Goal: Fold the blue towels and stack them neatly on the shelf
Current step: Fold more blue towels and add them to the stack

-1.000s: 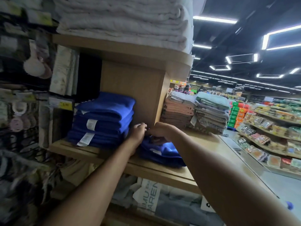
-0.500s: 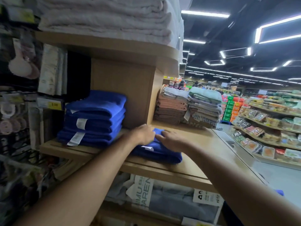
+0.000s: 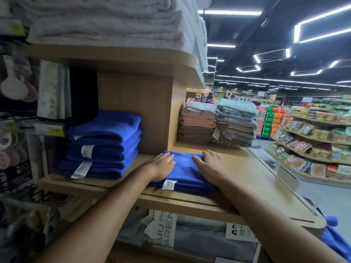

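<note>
— Left hand [image 3: 161, 168] and right hand [image 3: 210, 168]?
— Both flat, fingers straight, resting on top of the folded blue towel [image 3: 185, 166].
— Where is it, and how does it lie?
— On the shelf [image 3: 247, 173], right of the blue stack [image 3: 106, 143]. Its long axis runs front to back, with the white label [image 3: 168, 184] at the near edge.

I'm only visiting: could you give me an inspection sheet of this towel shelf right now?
Surface: wooden shelf, rounded corner.
Job's things: folded blue towel lies flat at the front edge; stack of blue towels stands apart to its left.
Clutter: price tag far left; packaged bedding below.
Hands: left hand and right hand rest flat on the folded blue towel, fingers straight.
Cables: nothing seen.
Surroundings: white towels above; mixed towel stacks behind; grocery shelves across the aisle.
</note>
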